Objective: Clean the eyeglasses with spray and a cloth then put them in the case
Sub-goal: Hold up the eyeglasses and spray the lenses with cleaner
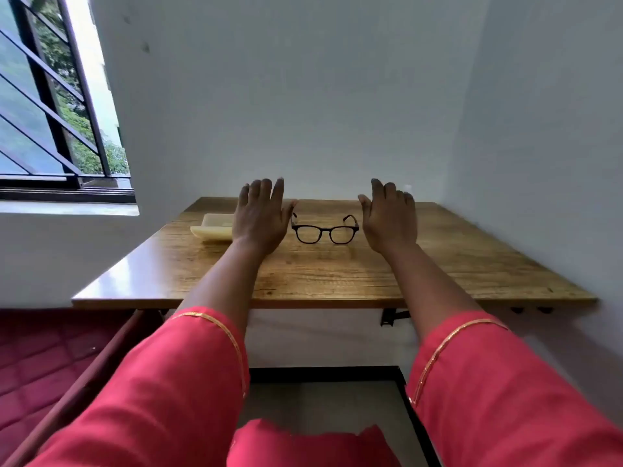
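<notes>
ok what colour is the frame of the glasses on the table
Black, on the eyeglasses lying on the wooden table; seen in the head view.

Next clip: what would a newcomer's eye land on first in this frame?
Two bare hands, the left hand and the right hand, are held out open, fingers straight, on either side of black-framed eyeglasses resting unfolded mid-table. A pale cream case lies left of them on the wooden table.
</notes>
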